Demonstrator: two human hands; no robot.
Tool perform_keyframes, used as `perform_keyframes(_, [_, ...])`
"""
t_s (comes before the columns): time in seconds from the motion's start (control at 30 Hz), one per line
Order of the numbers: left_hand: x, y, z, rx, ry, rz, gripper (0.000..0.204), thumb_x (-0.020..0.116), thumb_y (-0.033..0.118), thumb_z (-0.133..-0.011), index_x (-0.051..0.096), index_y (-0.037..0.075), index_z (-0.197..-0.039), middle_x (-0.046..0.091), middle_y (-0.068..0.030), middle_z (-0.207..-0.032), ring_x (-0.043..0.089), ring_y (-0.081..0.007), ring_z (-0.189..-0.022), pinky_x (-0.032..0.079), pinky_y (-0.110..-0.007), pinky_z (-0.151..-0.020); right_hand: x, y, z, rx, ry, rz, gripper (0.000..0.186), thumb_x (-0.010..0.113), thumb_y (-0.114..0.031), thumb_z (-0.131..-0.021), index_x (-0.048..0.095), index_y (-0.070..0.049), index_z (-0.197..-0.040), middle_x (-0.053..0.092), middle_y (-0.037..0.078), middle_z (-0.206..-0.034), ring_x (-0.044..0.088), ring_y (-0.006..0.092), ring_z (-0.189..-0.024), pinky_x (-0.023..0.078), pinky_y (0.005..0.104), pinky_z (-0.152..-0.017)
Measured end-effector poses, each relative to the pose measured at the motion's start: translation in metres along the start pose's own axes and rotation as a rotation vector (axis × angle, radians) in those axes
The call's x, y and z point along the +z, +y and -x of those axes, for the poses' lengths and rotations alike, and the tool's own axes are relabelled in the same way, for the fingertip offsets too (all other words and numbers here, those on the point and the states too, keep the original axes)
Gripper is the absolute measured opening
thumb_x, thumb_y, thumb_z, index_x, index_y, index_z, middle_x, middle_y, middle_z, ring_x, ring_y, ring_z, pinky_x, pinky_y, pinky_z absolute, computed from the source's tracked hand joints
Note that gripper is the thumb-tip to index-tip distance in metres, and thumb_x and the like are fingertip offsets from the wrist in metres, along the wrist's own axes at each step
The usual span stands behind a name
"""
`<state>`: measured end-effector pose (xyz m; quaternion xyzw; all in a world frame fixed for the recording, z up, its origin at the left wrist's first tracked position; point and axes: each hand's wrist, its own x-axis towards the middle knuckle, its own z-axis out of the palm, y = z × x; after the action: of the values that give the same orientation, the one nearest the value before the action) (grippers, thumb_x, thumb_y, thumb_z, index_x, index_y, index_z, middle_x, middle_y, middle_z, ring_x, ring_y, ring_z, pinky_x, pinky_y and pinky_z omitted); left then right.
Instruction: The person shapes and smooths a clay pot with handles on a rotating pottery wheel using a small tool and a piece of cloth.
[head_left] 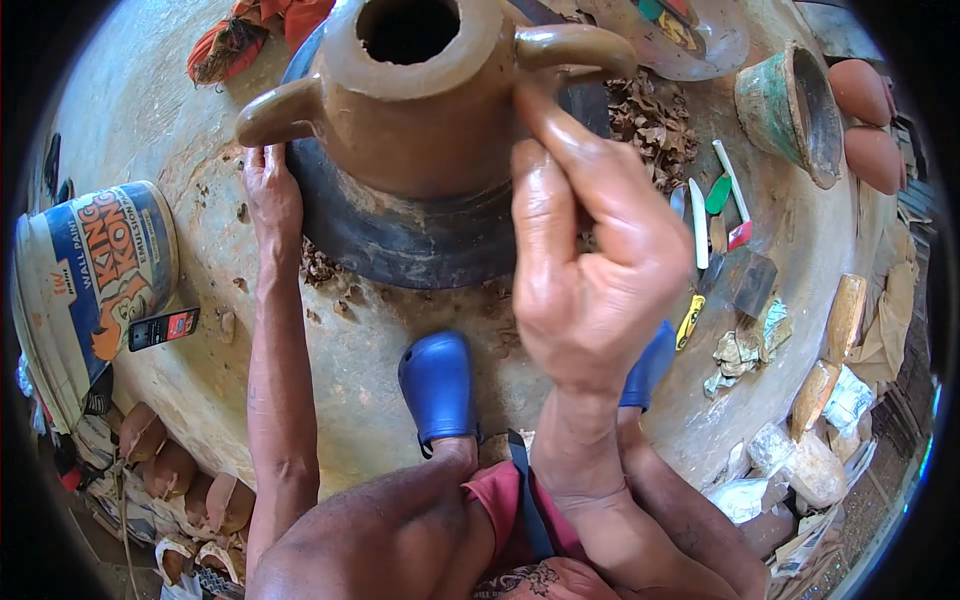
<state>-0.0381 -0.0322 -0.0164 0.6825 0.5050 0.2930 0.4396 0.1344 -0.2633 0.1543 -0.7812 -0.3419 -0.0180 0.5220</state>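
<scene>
A brown wet clay pot [430, 140] with a round mouth and two looped handles stands on a dark round base [400, 240]. My left hand [272, 190] is beside the base's left edge, its visible fingers stretched up under the left handle [278, 112]; their tips are hidden behind it. Below the right handle [585, 48], my right hand [605, 245] has its index finger stretched against the pot's wall. Its thumb lies apart from that finger, and the other fingers are curled. Wetness shines on its skin. Nothing is visible in either hand.
At left stand a paint bucket [150, 235] and a phone [163, 329]. Knives and slim tools [698, 225] lie at right, near dry leaves [655, 120] and a green-stained pot [770, 105]. Terracotta pieces [170, 470] sit lower left. Blue clogs [438, 385] are on my feet.
</scene>
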Motion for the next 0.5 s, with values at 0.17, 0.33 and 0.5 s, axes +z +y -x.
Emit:
perform_keyframes(0.17, [0.005,0.003,-0.002,0.029,-0.04,-0.016,0.039,0.049,0.026,-0.115,0.068,0.001,-0.138,0.071,-0.0156,-0.135,0.064,-0.0282,-0.126,0.045,-0.04,-0.111,0.002,0.024,-0.017,0.011,0.271,-0.008,0.041,0.094,-0.012,-0.087,0.075,-0.005,-0.123,0.074,0.001,-0.114,0.061,0.0079,-0.087,0.047,0.0223,-0.078])
perform_keyframes(0.33, [0.0,0.003,-0.003,0.044,-0.034,0.005,0.038,0.053,0.029,-0.115,0.068,0.003,-0.139,0.074,-0.0112,-0.128,0.067,-0.0213,-0.119,0.048,-0.037,-0.108,0.026,0.055,-0.03,-0.088,0.224,-0.223,0.056,0.094,-0.02,-0.088,0.073,-0.008,-0.139,0.072,0.001,-0.128,0.067,0.012,-0.113,0.05,0.027,-0.089])
perform_keyframes(0.5, [0.002,0.006,0.001,0.0,-0.024,0.037,0.041,0.051,0.027,-0.113,0.069,0.0,-0.138,0.07,-0.0152,-0.138,0.063,-0.0274,-0.128,0.043,-0.041,-0.113,0.019,0.066,-0.036,-0.159,0.235,-0.161,0.054,0.09,-0.023,-0.093,0.071,-0.003,-0.14,0.074,0.003,-0.127,0.067,0.0126,-0.113,0.054,0.0299,-0.088])
